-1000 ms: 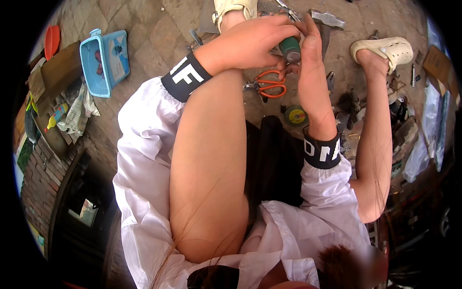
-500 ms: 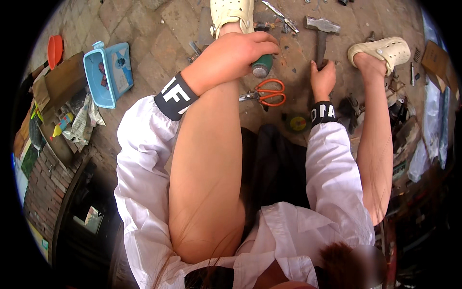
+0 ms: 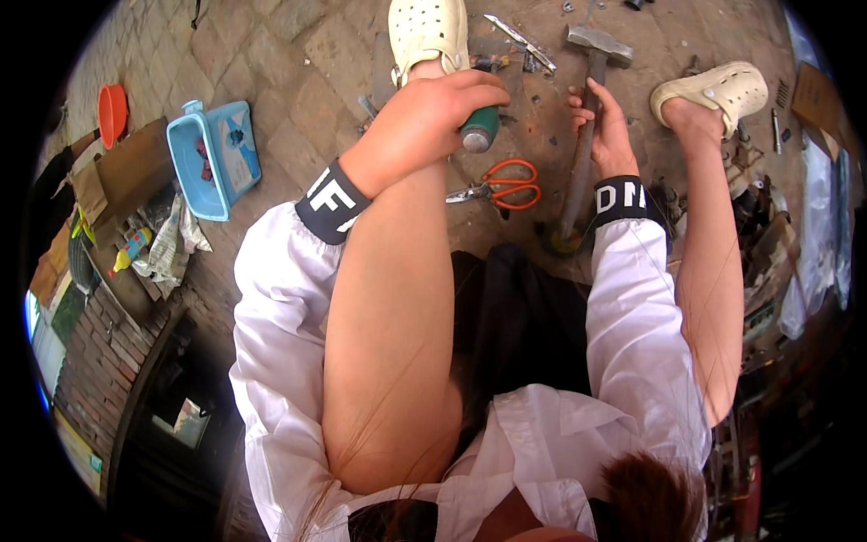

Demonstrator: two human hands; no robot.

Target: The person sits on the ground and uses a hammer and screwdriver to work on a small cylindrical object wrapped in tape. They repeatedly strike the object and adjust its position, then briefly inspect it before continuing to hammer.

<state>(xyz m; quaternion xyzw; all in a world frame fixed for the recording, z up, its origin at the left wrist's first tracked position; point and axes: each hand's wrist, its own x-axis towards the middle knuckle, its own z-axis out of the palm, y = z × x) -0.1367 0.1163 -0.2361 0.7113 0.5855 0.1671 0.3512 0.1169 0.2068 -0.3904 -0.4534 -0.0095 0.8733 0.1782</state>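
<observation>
Though already equipped with the green-handled tool (image 3: pixel 482 125) in a closed left hand (image 3: pixel 432 113) and the hammer (image 3: pixel 579 172) in a loosely curled right hand (image 3: pixel 610 135), both well inside the paved floor (image 3: pixel 334 54)'s edges, shows neither contact between tools nor any finished piece.

Orange-handled scissors (image 3: pixel 483 191) flat on stone paving (image 3: pixel 289 90), slim silver pen-like item (image 3: pixel 521 42) farther up. Left: light-blue tub (image 3: pixel 230 185) with small reddish pieces (image 3: pixel 206 167) inside, red-orange basin (image 3: pixel 112 116), brown cardboard (image 3: pixel 131 181), yellow-and-blue bottle (image 3: pixel 133 250) beside crumpled pale sheeting (image 3: pixel 167 248), brick wall (image 3: pixel 99 339) lower down. Right edge: cardboard box (image 3: pixel 817 101), clear plastic sheeting (image 3: pixel 808 235), thin silver rod (image 3: pixel 776 131) near the box.
</observation>
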